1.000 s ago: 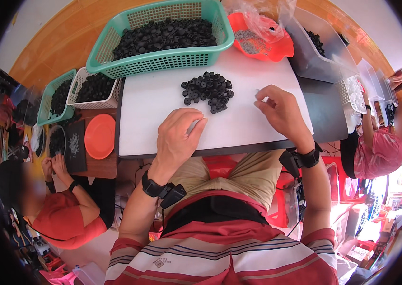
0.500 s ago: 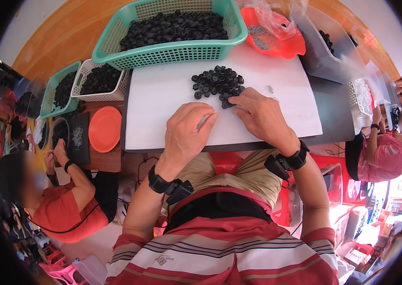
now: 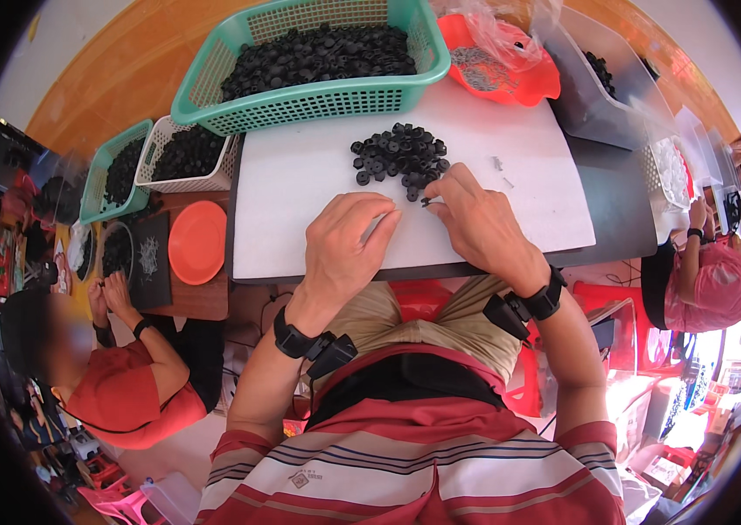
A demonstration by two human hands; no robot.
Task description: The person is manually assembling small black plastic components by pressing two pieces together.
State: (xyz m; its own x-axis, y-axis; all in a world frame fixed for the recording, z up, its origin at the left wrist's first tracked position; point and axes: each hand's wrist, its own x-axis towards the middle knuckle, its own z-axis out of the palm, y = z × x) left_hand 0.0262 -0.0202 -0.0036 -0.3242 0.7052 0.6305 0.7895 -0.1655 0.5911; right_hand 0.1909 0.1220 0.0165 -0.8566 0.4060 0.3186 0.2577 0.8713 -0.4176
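On the white foam sheet [image 3: 300, 227] lies a pile of small black plastic parts [image 3: 401, 153], knob-like with holes. Just right of its near end, my right hand [image 3: 480, 219] pinches one small black part [image 3: 426, 202] between thumb and fingertips. My left hand [image 3: 349, 232] is left of it, thumb and fingers curled together; whatever they hold, if anything, is too small to make out. A narrow gap parts the two hands. A few small metal pins [image 3: 498, 164] lie on the sheet to the right of the pile.
Behind the sheet stand a green basket [image 3: 318, 102] of black parts and a red dish [image 3: 528, 83] with metal pins. A clear bin [image 3: 598, 105] is at the far right. On the left are a white basket [image 3: 182, 179], an orange plate [image 3: 197, 243] and a co-worker [image 3: 125, 376].
My right hand has drawn back slightly from the pile with a black part in its fingertips. The left hand has stayed nearly in place. The co-worker's hands at left have shifted a little.
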